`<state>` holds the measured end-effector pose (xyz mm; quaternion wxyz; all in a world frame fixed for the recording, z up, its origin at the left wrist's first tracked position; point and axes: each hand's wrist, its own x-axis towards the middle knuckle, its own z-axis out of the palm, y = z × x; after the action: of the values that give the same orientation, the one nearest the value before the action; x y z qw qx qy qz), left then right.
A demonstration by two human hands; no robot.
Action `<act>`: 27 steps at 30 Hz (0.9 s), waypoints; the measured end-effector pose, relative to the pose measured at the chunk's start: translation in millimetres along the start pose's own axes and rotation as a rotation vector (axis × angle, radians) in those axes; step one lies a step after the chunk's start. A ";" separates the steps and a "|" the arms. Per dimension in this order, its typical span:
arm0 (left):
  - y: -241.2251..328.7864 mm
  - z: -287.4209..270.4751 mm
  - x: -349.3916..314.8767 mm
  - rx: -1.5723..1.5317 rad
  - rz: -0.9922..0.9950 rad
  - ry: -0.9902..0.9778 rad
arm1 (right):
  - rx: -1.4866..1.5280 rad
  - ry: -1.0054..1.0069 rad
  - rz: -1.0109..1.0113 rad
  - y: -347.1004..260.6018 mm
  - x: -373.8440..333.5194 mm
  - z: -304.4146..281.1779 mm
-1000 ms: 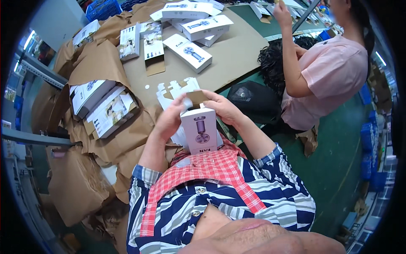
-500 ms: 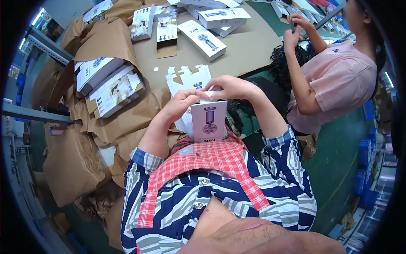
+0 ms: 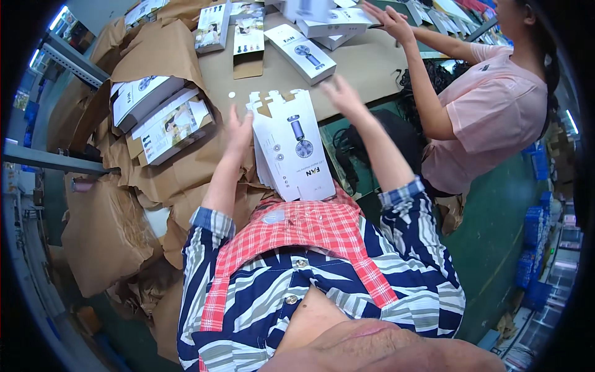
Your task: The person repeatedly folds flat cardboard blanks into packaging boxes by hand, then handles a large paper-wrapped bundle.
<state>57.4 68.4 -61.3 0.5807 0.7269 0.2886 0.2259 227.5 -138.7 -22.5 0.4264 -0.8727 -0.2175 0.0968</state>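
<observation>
A stack of flat white cartons, each printed with a purple handheld fan, lies in front of me against my red checked apron. My left hand is at the stack's left edge, fingers spread and holding nothing. Whether it touches the cartons I cannot tell. Out over the table, my right hand is stretched forward, smeared by motion, with its fingers extended and empty. Just beyond it lies a closed white fan box. Farther off, a blurred white box is over the pile of finished-looking boxes.
Brown paper wrapping covers the left side, with boxes lying in it. More printed boxes sit at the back. On the right, a person in a pink shirt reaches across the table. Black cables lie beside them.
The box I held upright between both hands has left them. My right hand moved forward; my left moved to the stack's left edge. A blurred box appeared over the pile. The co-worker's hands moved left.
</observation>
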 end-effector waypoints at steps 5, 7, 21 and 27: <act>-35.6 22.4 16.3 0.172 0.052 -0.090 | 0.013 -0.124 -0.025 -19.8 -27.6 68.0; -7.5 14.0 3.9 0.145 0.060 -0.190 | -0.028 -0.017 -0.141 -26.3 -42.3 57.8; 86.1 -20.6 -54.9 -0.676 -0.036 -0.617 | 0.436 0.197 -0.485 -90.7 -104.9 12.9; 108.8 4.6 -63.9 -0.912 -0.144 -0.566 | 0.731 -0.250 -0.077 -74.2 -76.7 15.3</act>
<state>30.9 4.3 44.2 0.9063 0.4121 0.0427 0.0835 132.0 -123.2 25.2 0.6828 -0.6359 -0.2515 0.2572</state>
